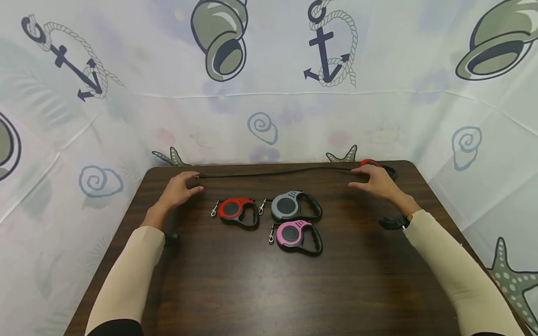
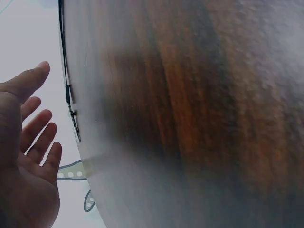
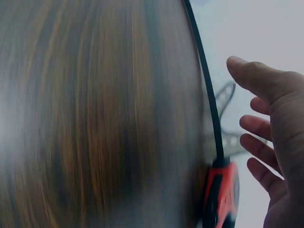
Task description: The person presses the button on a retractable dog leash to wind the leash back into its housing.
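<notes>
Along the back of the table a black leash strap (image 1: 273, 174) lies stretched out. It runs from a red and black retractable leash (image 1: 370, 162) at the back right, partly hidden by my right hand (image 1: 379, 185). In the right wrist view that hand is apart from the leash's red case (image 3: 227, 190), fingers loosely spread and nothing in them. My left hand (image 1: 174, 192) is by the strap's metal clip (image 2: 73, 118), its fingers relaxed and apart from the clip in the left wrist view. Between the hands and nearer lie a red leash (image 1: 231, 208), a grey one (image 1: 286, 206) and a pink one (image 1: 291, 233).
The dark wooden table (image 1: 269, 289) ends at the back against a printed cloth (image 1: 269, 60), which also hangs at both sides. Small metal clips (image 1: 271, 237) stick out left of the three nearer leashes. A black wrist strap (image 1: 392, 223) is on the right wrist.
</notes>
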{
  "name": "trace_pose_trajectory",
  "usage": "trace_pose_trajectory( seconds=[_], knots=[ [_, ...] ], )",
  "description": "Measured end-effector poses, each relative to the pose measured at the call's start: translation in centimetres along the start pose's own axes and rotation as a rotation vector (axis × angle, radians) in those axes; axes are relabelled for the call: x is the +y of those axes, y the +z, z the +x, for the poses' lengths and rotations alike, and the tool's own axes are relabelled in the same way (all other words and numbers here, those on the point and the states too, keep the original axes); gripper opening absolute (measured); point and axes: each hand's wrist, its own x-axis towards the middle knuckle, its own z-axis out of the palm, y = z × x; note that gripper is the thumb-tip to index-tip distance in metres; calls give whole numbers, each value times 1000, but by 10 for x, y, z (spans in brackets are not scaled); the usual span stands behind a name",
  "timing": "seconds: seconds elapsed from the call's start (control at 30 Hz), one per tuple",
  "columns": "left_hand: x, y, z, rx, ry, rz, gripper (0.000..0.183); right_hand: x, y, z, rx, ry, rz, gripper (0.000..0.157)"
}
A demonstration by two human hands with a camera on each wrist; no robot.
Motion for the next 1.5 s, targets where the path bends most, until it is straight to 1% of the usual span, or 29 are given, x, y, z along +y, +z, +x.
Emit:
trace_pose_trajectory(
  seconds=[0.27,0.47,0.6,0.73,0.8,0.97,1.07,1.2,1.33,1.5],
  knots=[
    [-7,1,7,-12,-36,3,63,27,-16,-14,55,28,-103,61],
    [-13,5,13,-31,-40,26,65,37,-22,-20,61,52,-108,61],
    [-17,5,14,-31,-49,33,64,43,-20,-22,56,62,-99,61],
    [-19,7,16,-31,-40,25,63,51,-18,-23,54,75,-101,61],
    [-20,9,17,-43,-41,27,63,54,-17,-24,52,85,-98,61],
    [-24,14,19,-78,-79,32,64,59,-14,-25,57,85,-84,61],
    [-25,14,20,-74,-89,30,64,59,-13,-25,71,84,-87,62],
    [-23,16,21,-70,-90,29,63,61,-12,-27,74,112,-93,63],
    [-22,15,19,-60,-104,41,60,65,-11,-29,66,121,-96,62],
    [-22,12,15,-57,-126,60,56,70,-8,-30,57,116,-129,62]
  ],
)
